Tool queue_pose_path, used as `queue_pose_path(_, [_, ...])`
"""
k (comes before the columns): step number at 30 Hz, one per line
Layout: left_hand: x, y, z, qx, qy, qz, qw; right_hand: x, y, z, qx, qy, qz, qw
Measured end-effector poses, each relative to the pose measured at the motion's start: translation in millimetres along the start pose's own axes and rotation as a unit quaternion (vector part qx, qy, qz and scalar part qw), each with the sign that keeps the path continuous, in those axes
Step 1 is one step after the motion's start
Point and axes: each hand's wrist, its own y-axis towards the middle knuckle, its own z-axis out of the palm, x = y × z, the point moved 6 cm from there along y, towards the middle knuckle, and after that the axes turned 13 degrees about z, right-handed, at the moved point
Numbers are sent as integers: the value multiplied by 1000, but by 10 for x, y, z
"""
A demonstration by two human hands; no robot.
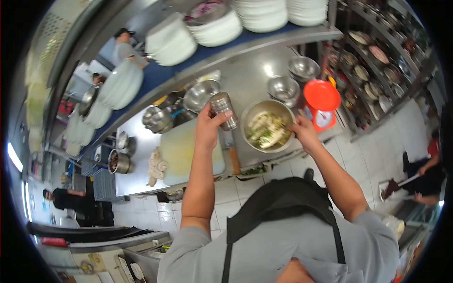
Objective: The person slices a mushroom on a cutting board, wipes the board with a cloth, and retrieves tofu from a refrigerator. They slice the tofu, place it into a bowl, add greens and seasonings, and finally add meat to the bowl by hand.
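My left hand (206, 126) is closed around a metal shaker (224, 112), held over the counter to the left of a steel mixing bowl (245, 117). Inside that bowl lies a mix of pale and green chopped food (268, 129), too blurred to name exactly. The fingers of my right hand (306, 133) are closed on the bowl's right rim. Below the shaker, a knife with a wooden handle (234, 161) lies beside a yellowish cutting board (186, 151).
A red kitchen scale (322, 101) stands right of the bowl, near nested steel bowls (283, 89). Pale food pieces (157, 167) lie left of the board. Overhead, a shelf edge (264, 43) carries stacked white plates (261, 16). Other people are at the left and right.
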Motion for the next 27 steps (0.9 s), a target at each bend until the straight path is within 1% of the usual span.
queue_pose_path(2, [-242, 149, -251, -75, -37, 45, 995, -215, -17, -143, 2, 48, 33, 998])
queue_pose_path(3, [-423, 299, -449, -114, -9, 85, 990, -236, -89, -218, -2, 76, 42, 996])
queue_pose_path(4, [-655, 440, -652, -158, 113, 132, 972, -245, -181, -297, -12, 103, 54, 993])
queue_pose_path(5, [-889, 596, -804, -169, 162, 192, 953, -273, -244, -331, -10, 118, 61, 991])
queue_pose_path(6, [-1047, 740, -1021, -216, 309, 203, 904, -315, -329, -422, -17, 134, 67, 988])
queue_pose_path(7, [-1150, 899, -1245, -268, 451, 243, 816, -356, -436, -600, -36, 153, 73, 985])
queue_pose_path(8, [-1124, 1070, -1430, -280, 485, 214, 800, -374, -537, -773, -47, 125, 59, 989])
queue_pose_path(9, [-929, 1380, -1791, -234, 511, 227, 795, -440, -592, -901, -71, 99, 49, 991])
queue_pose_path(10, [-797, 1626, -1937, -223, 554, 211, 774, -599, -659, -1135, -96, 105, 52, 989])
queue_pose_path(11, [-740, 1713, -2028, -223, 598, 182, 748, -654, -814, -1388, -103, 127, 72, 984])
queue_pose_path(13, [-747, 1769, -2049, -223, 645, 158, 714, -654, -1142, -1886, -163, 118, 67, 977])
queue_pose_path(14, [-484, 2083, -2602, -172, 611, 212, 743, -778, -1263, -2157, -174, 142, 87, 971])
queue_pose_path(15, [-567, 1956, -2431, -185, 616, 234, 729, -903, -1410, -2444, -206, 160, 86, 962])
queue_pose_path(16, [-643, 1824, -2285, -199, 621, 255, 714, -1042, -1368, -2427, -231, 171, 84, 954])
queue_pose_path(17, [-785, 1755, -2082, -248, 672, 159, 680, -1111, -1532, -2846, -260, 189, 86, 943])
queue_pose_path(19, [-867, 1536, -2147, -309, 717, 29, 624, -1294, -1765, -3266, -314, 214, 92, 920])
queue_pose_path(20, [-1008, 1155, -1470, -369, 678, 149, 618, -1348, -1860, -3474, -340, 214, 87, 912])
queue_pose_path(21, [-1130, 756, -780, -408, 637, 270, 596, -1415, -1951, -3672, -363, 214, 82, 903])
queue_pose_path(22, [-1058, 474, -342, -445, 584, 374, 567, -1482, -2024, -3866, -385, 214, 79, 894])
queue_pose_path(23, [-981, 281, 360, -369, 526, 401, 653, -1596, -2057, -4102, -389, 221, 74, 891])
queue_pose_path(24, [-649, 148, 1057, -278, 466, 406, 736, -1612, -2077, -4311, -397, 226, 59, 888])
queue_pose_path(25, [-82, 43, 1850, -139, 377, 319, 858, -1623, -2088, -4515, -405, 228, 43, 885])
queue_pose_path(26, [526, -130, 2683, 4, 279, 167, 946, -1622, -2083, -4709, -409, 230, 26, 883])
queue_pose_path(27, [1043, -395, 3458, 122, 207, 1, 971, -1602, -2034, -4876, -405, 237, 20, 883])
